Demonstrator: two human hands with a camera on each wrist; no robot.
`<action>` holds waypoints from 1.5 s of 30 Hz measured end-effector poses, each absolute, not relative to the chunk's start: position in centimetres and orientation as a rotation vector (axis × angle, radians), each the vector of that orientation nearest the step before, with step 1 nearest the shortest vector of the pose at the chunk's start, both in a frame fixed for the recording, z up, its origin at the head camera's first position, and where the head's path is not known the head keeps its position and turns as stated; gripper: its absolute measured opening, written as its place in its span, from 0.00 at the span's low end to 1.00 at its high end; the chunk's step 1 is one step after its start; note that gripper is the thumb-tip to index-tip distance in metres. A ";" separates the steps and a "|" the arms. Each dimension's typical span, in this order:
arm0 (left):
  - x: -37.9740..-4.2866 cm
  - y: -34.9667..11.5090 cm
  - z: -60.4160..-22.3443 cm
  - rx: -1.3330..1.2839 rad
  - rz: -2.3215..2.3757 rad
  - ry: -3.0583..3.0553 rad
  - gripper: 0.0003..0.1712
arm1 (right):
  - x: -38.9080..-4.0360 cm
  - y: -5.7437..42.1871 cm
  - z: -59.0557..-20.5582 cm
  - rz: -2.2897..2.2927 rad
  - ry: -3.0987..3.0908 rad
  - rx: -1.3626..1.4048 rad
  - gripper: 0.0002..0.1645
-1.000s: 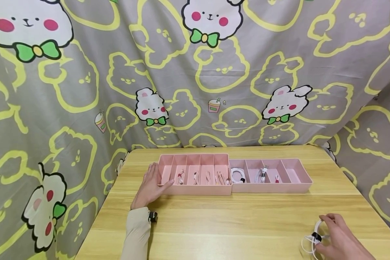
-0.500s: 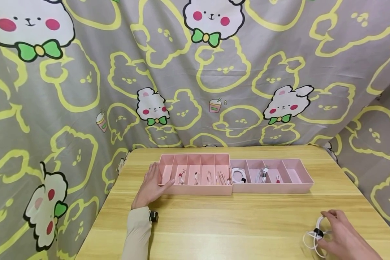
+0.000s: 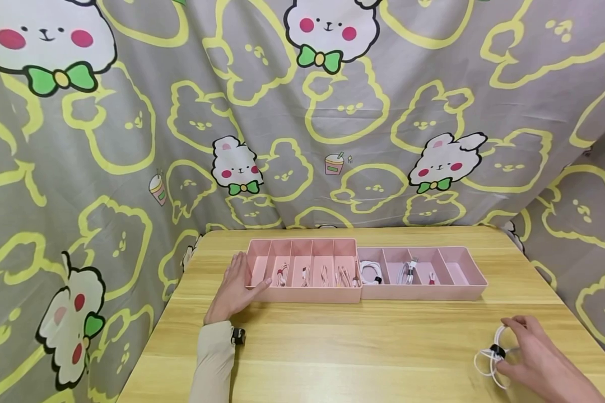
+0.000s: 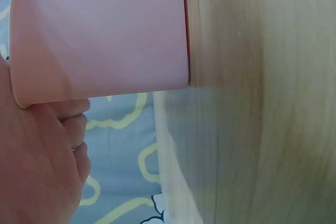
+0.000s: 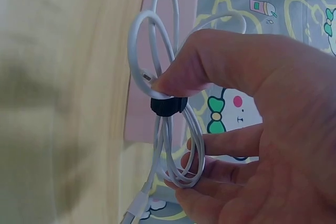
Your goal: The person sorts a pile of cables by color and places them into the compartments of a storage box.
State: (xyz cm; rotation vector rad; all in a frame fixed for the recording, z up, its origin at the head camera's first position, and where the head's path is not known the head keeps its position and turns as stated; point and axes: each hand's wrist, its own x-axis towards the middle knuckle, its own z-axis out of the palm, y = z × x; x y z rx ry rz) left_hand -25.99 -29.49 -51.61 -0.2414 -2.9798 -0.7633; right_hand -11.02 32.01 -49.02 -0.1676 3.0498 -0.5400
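In the head view my left hand (image 3: pixel 235 291) rests against the left end of the pink divided box (image 3: pixel 302 295), its thumb lying at the front rim. The left wrist view shows its fingers (image 4: pixel 76 129) beyond the box's end wall. My right hand (image 3: pixel 534 358) holds a coiled white charging cable (image 3: pixel 495 369) above the right side of the table. Seen from the right wrist, the thumb presses the coil just above its black strap (image 5: pixel 167 106), and the other fingers lie behind the loops. A connector (image 5: pixel 136 205) hangs at the lower end.
A paler pink-purple divided box (image 3: pixel 423 292) adjoins the pink one on its right. Both have coiled cables (image 3: pixel 370 271) in several compartments. Behind the wooden table (image 3: pixel 358 347) hangs a grey patterned curtain (image 3: pixel 368 140).
My right hand has lifted slightly up and away from me with the white cable. The left hand has stayed at the box's end.
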 end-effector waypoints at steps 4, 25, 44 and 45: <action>-25.9 -29.5 -51.6 -0.242 -0.767 -2.978 0.67 | -11.1 32.0 -48.5 -0.538 3.089 -0.177 0.53; -25.9 -29.5 -51.6 -0.238 -0.777 -2.989 0.68 | -12.3 32.6 -46.7 -0.561 3.242 -0.302 0.51; -25.9 -29.5 -51.5 -0.231 -0.777 -2.992 0.67 | -13.5 33.3 -45.6 -0.548 3.237 -0.311 0.51; -25.9 -29.5 -51.6 -0.231 -0.780 -2.993 0.67 | -13.6 33.3 -45.4 -0.546 3.224 -0.304 0.52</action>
